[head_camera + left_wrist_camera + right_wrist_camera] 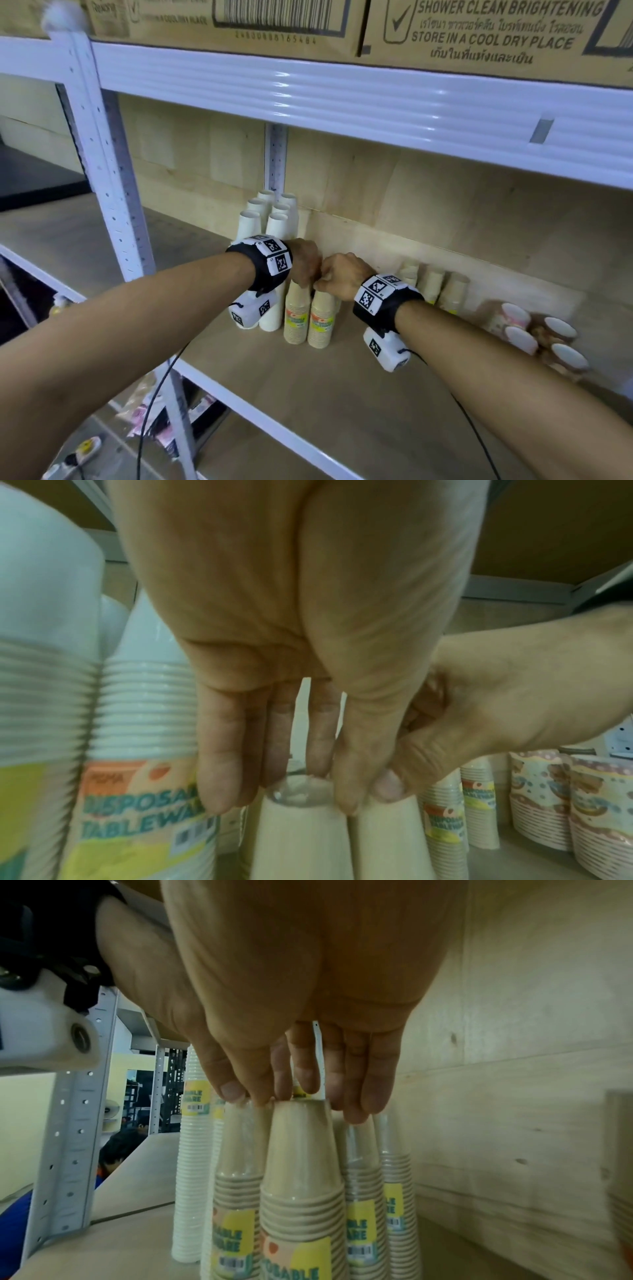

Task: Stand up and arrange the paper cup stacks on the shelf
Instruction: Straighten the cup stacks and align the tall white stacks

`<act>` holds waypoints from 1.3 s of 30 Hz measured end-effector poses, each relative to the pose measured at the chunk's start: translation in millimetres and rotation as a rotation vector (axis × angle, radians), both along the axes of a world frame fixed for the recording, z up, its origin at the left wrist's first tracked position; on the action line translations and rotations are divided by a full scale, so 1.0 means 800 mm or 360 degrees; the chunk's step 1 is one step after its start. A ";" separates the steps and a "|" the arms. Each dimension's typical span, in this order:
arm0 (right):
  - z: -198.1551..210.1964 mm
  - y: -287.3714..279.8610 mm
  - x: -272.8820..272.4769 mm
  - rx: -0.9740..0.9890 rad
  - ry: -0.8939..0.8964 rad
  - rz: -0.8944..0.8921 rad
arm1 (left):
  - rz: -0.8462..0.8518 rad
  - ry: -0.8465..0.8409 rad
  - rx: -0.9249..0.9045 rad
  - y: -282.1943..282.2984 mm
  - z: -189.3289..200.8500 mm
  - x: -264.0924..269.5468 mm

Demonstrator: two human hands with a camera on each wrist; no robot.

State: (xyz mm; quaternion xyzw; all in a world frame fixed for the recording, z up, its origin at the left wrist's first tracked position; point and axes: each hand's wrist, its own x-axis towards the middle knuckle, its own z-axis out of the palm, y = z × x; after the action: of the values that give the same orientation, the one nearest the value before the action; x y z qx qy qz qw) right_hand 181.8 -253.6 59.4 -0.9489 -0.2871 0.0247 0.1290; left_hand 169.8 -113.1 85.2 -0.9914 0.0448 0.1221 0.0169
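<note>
Two brown paper cup stacks in plastic wrap stand upright side by side on the wooden shelf [342, 394]. My left hand [306, 274] pinches the top of the left brown stack [296, 318] with its fingertips [222, 791] and thumb. My right hand [329, 277] grips the top of the right brown stack [321, 322], thumb [232, 1093] in front and fingers [363, 1096] behind. The two hands touch. In the wrist views the held stacks, left [301, 837] and right [301, 1164], rise close together.
Several white cup stacks [274, 222] stand upright behind and to the left. More brown stacks [433, 284] stand by the back wall at right. Patterned stacks [513, 318] lie on their sides further right. A white shelf beam [342, 99] with cardboard boxes [479, 31] hangs overhead.
</note>
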 end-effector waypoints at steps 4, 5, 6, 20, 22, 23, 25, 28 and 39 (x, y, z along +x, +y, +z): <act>-0.009 0.006 0.005 -0.0017 0.0060 -0.0021 | -0.0088 -0.0006 0.0024 0.002 -0.012 -0.001; -0.010 0.006 0.006 -0.0008 0.0064 -0.0034 | -0.0094 -0.0021 -0.0018 0.003 -0.014 0.001; -0.011 0.007 0.007 -0.0002 0.0067 -0.0034 | -0.0108 -0.0037 -0.0031 0.003 -0.014 -0.003; -0.006 -0.011 0.001 0.0127 0.0108 -0.0047 | -0.0089 -0.0054 -0.0212 -0.003 -0.016 0.005; -0.003 -0.020 -0.001 0.0131 0.0085 -0.0107 | -0.0077 -0.0057 -0.0266 -0.010 -0.012 0.007; -0.002 -0.025 -0.001 0.0132 0.0079 -0.0144 | -0.0082 -0.0052 -0.0286 -0.015 -0.010 0.009; 0.002 -0.038 -0.002 0.0126 0.0079 -0.0176 | -0.0115 -0.0026 -0.0313 -0.029 -0.004 0.012; 0.009 -0.060 -0.006 0.0133 0.0080 -0.0207 | -0.0179 -0.0030 -0.0344 -0.052 0.005 0.015; 0.018 -0.163 0.002 0.0079 0.0074 -0.0569 | -0.0369 -0.0130 -0.0418 -0.150 0.018 0.041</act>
State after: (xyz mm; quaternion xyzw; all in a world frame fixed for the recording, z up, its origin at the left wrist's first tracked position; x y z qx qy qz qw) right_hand 183.5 -384.0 73.8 -0.9805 -0.1113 0.0161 0.1612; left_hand 202.6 -233.1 99.6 -0.9773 0.1737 0.0720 -0.0971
